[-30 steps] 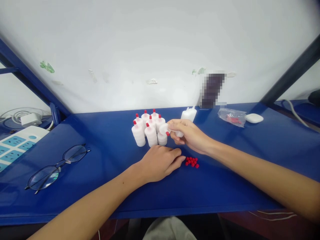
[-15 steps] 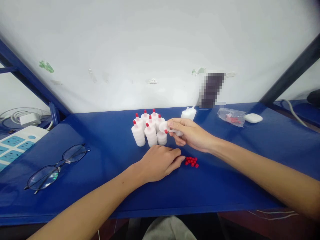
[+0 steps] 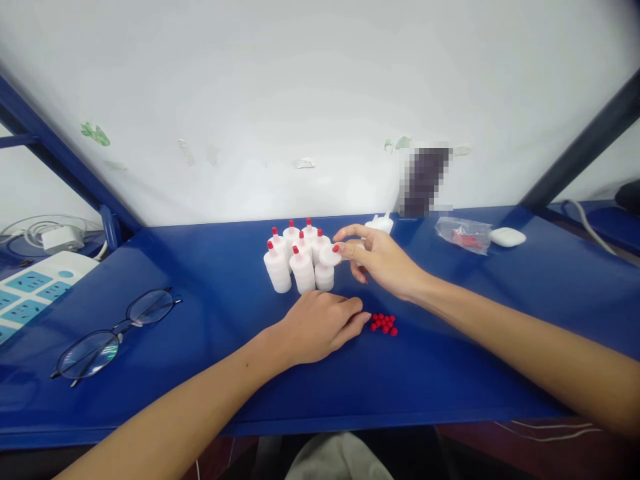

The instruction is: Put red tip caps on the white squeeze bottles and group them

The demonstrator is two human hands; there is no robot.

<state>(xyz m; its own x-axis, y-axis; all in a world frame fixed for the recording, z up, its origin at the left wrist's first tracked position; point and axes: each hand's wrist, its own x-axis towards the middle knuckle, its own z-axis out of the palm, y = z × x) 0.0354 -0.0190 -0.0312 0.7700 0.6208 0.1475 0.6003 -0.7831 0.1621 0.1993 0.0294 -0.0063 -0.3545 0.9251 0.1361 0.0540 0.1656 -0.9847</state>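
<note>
A cluster of white plastic squeeze bottles (image 3: 303,273) with red-tipped nozzles stands on the blue table. At the cluster's right side, my right hand (image 3: 383,260) is beside a bottle (image 3: 329,256) whose red tip (image 3: 335,248) meets my thumb. My index finger is lifted away from the thumb, and the hand is open. My left hand (image 3: 323,327) rests palm down in front of the bottles, fingers loosely curled in and partly hidden. Its thumb tip lies just left of a small pile of red caps (image 3: 384,323). Behind my right hand are white bottles (image 3: 383,222) with bare nozzles.
Eyeglasses (image 3: 120,327) lie at the left, near a power strip (image 3: 50,283) and a white charger (image 3: 60,237). A clear bag with red pieces (image 3: 465,237) and a white rounded object (image 3: 507,237) lie at the right. The wall (image 3: 240,133) borders the table's back.
The bottle at my right hand has gone from tilted to more upright. My right index finger has lifted and spread from the thumb. My left hand stays in place.
</note>
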